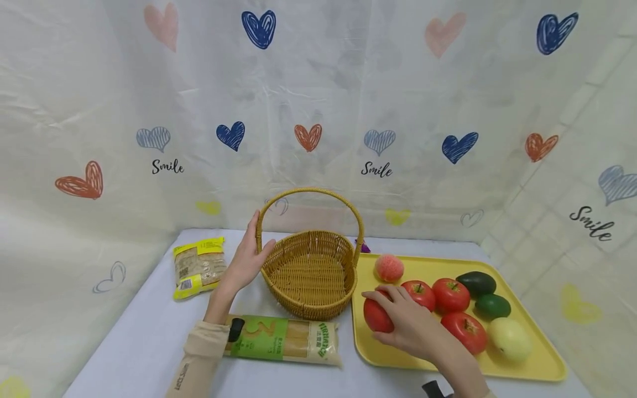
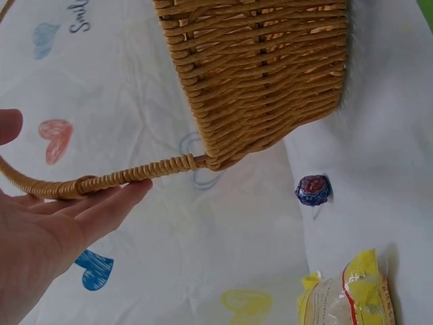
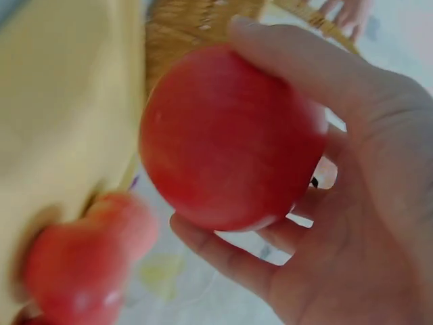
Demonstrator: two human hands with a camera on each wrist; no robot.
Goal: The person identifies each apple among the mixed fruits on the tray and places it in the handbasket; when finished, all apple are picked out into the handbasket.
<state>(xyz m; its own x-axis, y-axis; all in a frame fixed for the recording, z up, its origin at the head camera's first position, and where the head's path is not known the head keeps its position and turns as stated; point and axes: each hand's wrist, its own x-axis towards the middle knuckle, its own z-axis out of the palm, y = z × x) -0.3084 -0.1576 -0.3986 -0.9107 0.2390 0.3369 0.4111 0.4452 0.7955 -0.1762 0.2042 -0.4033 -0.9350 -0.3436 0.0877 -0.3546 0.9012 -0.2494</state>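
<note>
My right hand (image 1: pixel 405 323) grips a red apple (image 3: pixel 233 139) over the left side of the yellow tray (image 1: pixel 398 356), thumb on one side and fingers on the other. With fingers straight, my left hand (image 1: pixel 249 257) touches the handle (image 2: pixel 135 175) of a wicker basket (image 1: pixel 311 276) on its left side, thumb held apart from it. The basket stands upright on the table, its inside bare. Beside the held apple, several more red apples (image 1: pixel 450 294) lie on the tray, along with a pinkish peach (image 1: pixel 389 268).
Two dark green fruits (image 1: pixel 492 305) and a pale round fruit (image 1: pixel 510 338) occupy the tray's right side. A spaghetti pack (image 1: pixel 278 338) lies in front of the basket. To the left sits a yellow bag (image 1: pixel 199 267). A small purple wrapped thing (image 2: pixel 313 190) lies behind the basket.
</note>
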